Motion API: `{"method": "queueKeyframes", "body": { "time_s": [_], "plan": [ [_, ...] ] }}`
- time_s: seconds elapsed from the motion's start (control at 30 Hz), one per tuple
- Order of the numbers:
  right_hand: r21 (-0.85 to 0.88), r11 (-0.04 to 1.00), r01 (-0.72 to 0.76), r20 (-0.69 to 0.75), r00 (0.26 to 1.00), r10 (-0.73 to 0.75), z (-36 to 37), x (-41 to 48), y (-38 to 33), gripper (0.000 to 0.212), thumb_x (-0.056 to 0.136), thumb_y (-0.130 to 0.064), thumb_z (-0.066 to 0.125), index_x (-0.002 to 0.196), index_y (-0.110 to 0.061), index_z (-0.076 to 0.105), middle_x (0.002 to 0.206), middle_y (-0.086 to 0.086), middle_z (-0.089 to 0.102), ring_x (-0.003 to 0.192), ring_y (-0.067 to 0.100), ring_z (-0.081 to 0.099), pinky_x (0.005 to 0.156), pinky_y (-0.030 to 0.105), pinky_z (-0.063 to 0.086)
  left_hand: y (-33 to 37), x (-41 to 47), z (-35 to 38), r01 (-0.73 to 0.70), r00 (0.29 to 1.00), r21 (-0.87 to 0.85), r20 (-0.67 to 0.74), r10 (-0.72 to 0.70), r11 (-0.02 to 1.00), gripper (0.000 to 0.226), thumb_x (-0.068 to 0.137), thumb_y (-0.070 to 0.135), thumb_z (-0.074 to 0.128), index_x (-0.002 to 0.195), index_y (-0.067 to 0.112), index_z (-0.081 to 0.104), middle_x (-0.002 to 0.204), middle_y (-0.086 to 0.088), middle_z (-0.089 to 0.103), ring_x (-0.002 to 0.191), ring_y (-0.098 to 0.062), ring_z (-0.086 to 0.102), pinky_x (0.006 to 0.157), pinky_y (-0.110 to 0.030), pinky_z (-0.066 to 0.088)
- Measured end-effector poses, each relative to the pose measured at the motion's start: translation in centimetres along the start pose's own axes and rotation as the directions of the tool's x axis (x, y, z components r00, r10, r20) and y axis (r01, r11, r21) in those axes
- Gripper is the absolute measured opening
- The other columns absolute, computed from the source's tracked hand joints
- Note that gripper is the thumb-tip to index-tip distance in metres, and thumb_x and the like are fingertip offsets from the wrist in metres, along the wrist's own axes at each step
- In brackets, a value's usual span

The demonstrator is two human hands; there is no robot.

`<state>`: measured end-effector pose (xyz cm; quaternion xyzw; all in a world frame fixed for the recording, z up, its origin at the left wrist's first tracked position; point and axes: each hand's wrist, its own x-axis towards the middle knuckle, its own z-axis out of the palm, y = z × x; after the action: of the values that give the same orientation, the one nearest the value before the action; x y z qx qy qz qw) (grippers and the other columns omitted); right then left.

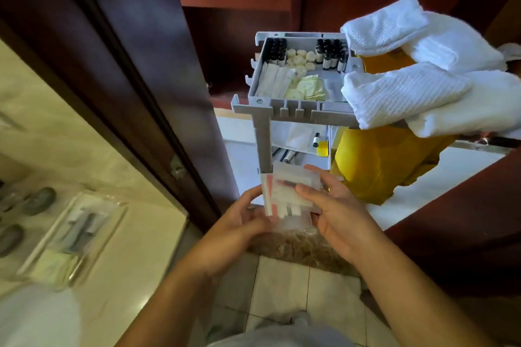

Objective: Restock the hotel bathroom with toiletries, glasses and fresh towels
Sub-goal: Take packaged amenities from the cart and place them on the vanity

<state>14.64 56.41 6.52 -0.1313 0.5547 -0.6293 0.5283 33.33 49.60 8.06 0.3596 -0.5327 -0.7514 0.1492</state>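
Just in front of the housekeeping cart (262, 132), I gripped a stack of clear toiletry sachets (284, 194), my left hand (248, 222) and right hand (341, 214) clamped on its edges, probably to sort them; towels (408, 93) lay atop the cart.

Dark door (135, 65) crowds the left — cart (263, 144) ahead, towels (406, 93) overhanging its tray (257, 70).
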Motion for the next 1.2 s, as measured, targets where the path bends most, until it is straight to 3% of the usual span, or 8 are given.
{"method": "queueKeyframes", "body": {
  "time_s": [0.13,0.23,0.33,0.47,0.67,0.8,1.0,1.2],
  "plan": [
    [-0.142,0.99,-0.007,0.084,0.996,0.019,5.0,0.8,2.4,0.063,0.09,-0.005,0.076,0.137,-0.045,0.06,0.126,-0.002,0.071,0.109,0.024,0.074,0.092,0.051,0.061,0.1,-2.4,-5.2,-0.045,0.981,0.062,-0.187,0.056,0.997,0.056,0.099,0.001,0.063,0.147,0.025,0.049,0.111,-0.009,0.078,0.108,-0.024,0.074,0.091,-0.035,0.061],
    [-0.314,0.949,0.034,0.148,0.989,0.013,9.1,1.2,4.5,0.055,0.089,-0.015,0.081,0.126,-0.052,0.064,0.129,-0.002,0.07,0.115,0.027,0.069,0.096,0.055,0.059,-0.4,-4.9,-8.5,-0.076,0.961,0.053,-0.261,0.087,0.996,0.061,0.096,0.0,0.067,0.146,0.029,0.048,0.108,-0.008,0.078,0.105,-0.021,0.075,0.088,-0.038,0.062],
    [-0.431,0.9,0.064,0.194,0.981,0.023,13.0,1.1,6.3,0.04,0.086,-0.023,0.084,0.111,-0.049,0.067,0.123,-0.003,0.072,0.112,0.025,0.07,0.091,0.05,0.062,-1.0,-7.5,-11.7,-0.107,0.936,0.027,-0.335,0.11,0.994,0.072,0.093,-0.005,0.069,0.145,0.039,0.046,0.115,-0.002,0.077,0.108,-0.02,0.074,0.089,-0.033,0.062],
    [-0.495,0.863,0.099,0.227,0.974,0.018,18.0,0.5,8.6,0.032,0.082,-0.031,0.087,0.104,-0.032,0.064,0.108,-0.001,0.076,0.094,0.018,0.076,0.072,0.034,0.063,-1.8,-10.5,-15.4,-0.119,0.902,-0.022,-0.42,0.099,0.993,0.08,0.091,-0.004,0.071,0.146,0.048,0.044,0.127,0.006,0.072,0.103,-0.017,0.075,0.082,-0.026,0.06],
    [-0.615,0.777,0.135,0.275,0.96,0.05,24.4,0.2,12.9,0.037,0.078,-0.044,0.089,0.097,-0.028,0.061,0.097,0.002,0.07,0.09,0.02,0.072,0.07,0.033,0.06,-3.3,-13.8,-20.9,-0.095,0.878,-0.043,-0.474,0.063,0.995,0.086,0.084,0.01,0.083,0.147,0.051,0.042,0.14,0.007,0.061,0.106,-0.018,0.074,0.099,-0.043,0.059],
    [-0.636,0.76,0.136,0.323,0.941,0.102,27.6,0.3,15.5,0.035,0.081,-0.039,0.087,0.09,-0.029,0.055,0.092,0.0,0.066,0.082,0.016,0.067,0.064,0.028,0.055,-4.4,-16.1,-24.0,-0.132,0.847,-0.102,-0.528,0.059,0.986,0.067,0.095,0.012,0.074,0.146,0.047,0.046,0.135,0.008,0.062,0.107,-0.011,0.073,0.094,-0.04,0.061],
    [-0.653,0.733,0.191,0.389,0.915,0.108,32.0,-0.9,18.7,0.038,0.088,-0.023,0.082,0.084,-0.019,0.044,0.077,0.0,0.049,0.059,0.007,0.051,0.054,0.022,0.045,-6.0,-18.3,-27.5,-0.154,0.772,-0.114,-0.633,0.048,0.982,0.042,0.098,0.019,0.071,0.135,0.037,0.06,0.128,-0.002,0.069,0.104,-0.02,0.075,0.089,-0.046,0.063],
    [-0.713,0.662,0.231,0.434,0.887,0.159,34.5,-1.3,20.2,0.048,0.068,-0.06,0.082,0.076,-0.03,0.046,0.081,0.004,0.054,0.07,0.02,0.058,0.063,0.042,0.051,-7.3,-20.0,-29.6,-0.193,0.73,-0.2,-0.684,0.005,0.961,0.033,0.1,0.008,0.066,0.128,0.025,0.063,0.112,-0.001,0.077,0.097,-0.018,0.077,0.074,-0.03,0.062]
  ]
}}
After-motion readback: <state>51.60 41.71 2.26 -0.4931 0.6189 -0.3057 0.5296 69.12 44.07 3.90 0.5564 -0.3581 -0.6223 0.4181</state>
